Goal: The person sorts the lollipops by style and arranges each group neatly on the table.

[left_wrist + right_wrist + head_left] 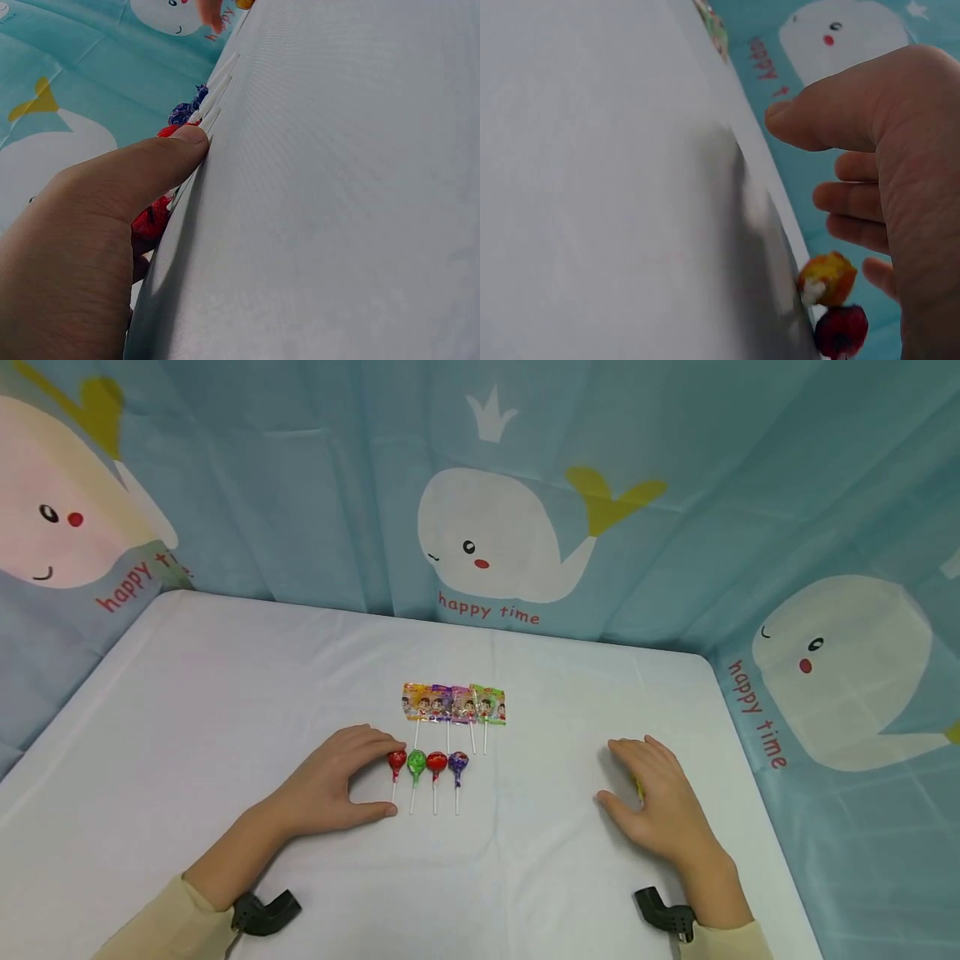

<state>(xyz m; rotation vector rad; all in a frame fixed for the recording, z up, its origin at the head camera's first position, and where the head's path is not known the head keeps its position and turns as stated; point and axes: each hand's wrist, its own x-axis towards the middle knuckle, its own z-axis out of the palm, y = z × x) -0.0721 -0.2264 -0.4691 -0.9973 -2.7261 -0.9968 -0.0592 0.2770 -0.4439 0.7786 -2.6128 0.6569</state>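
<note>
My left hand (337, 785) rests at the left end of a row of round wrapped lollipops. Its fingertips are right at the head of the leftmost red lollipop (396, 762), and the straight thumb lies near the end of that stick. Beside it, rightward, lie a green lollipop (416, 763), another red lollipop (437, 762) and a purple lollipop (458, 762), sticks toward me. On the right, my right hand (663, 802) hovers low over the table, fingers relaxed and thumb apart, gripping nothing. A yellow lollipop (827, 277) and a dark red lollipop (842, 331) lie beyond it, mostly hidden in the head view.
Behind the row, several flat lollipops in printed wrappers (453, 703) lie overlapping, orange, purple, pink and green, their sticks toward me. A white cloth covers the table (525, 877). A blue curtain (322, 510) with whale prints hangs along the back and right edges.
</note>
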